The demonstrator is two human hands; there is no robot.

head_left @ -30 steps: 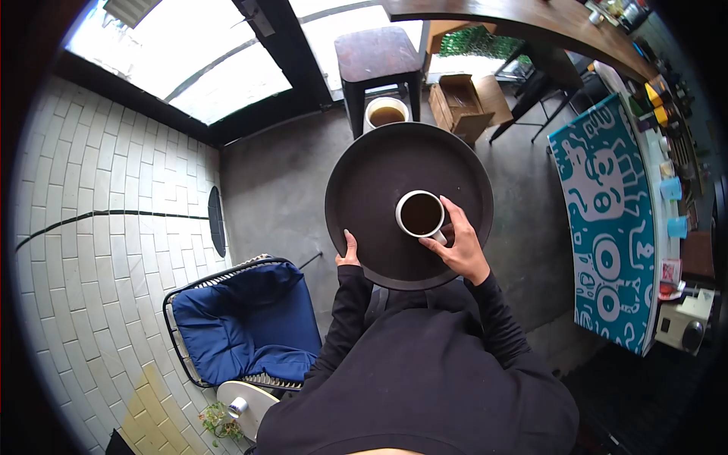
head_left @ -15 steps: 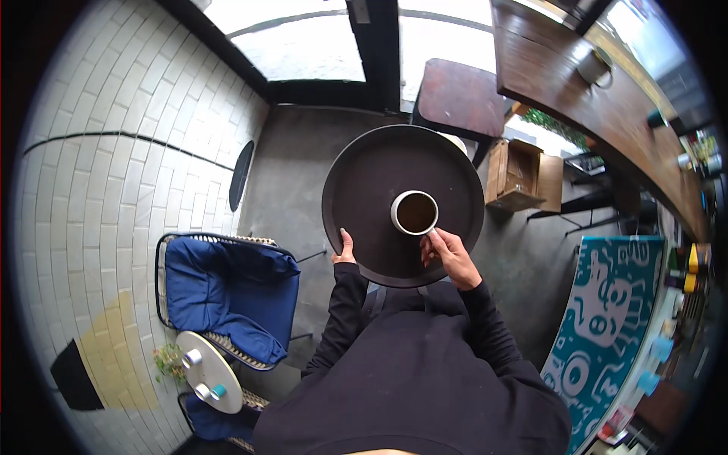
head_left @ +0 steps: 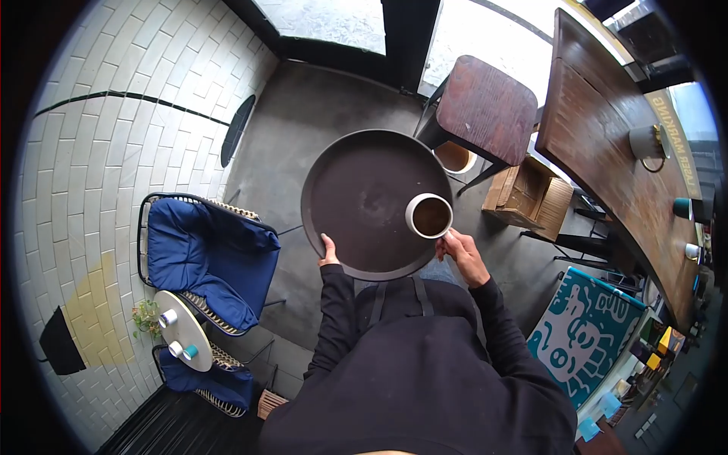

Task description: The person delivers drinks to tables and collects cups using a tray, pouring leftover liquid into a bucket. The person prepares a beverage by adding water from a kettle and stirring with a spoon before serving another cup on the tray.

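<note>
My left hand (head_left: pixel 329 252) grips the near left rim of a round dark serving tray (head_left: pixel 356 193), thumb on top and the other fingers hidden beneath. Between the fingers of my right hand (head_left: pixel 465 256) is the handle of a white coffee cup (head_left: pixel 431 218) with dark liquid in it. The cup appears over the tray's right side, slightly overlapping its rim. Whether its base touches the tray I cannot tell. Nothing else lies on the tray.
Ahead stands a brown stool (head_left: pixel 489 102) with an open cardboard box (head_left: pixel 523 197) beside it. A long wooden counter (head_left: pixel 599 144) at right bears a grey pot (head_left: pixel 647 144). Blue-cushioned chairs (head_left: pixel 220 250) and a small round table (head_left: pixel 186 334) with cups are at left.
My right hand has moved the cup rightward across the tray to its right rim. The tray has shifted left in view, while the stool and counter show lower and nearer.
</note>
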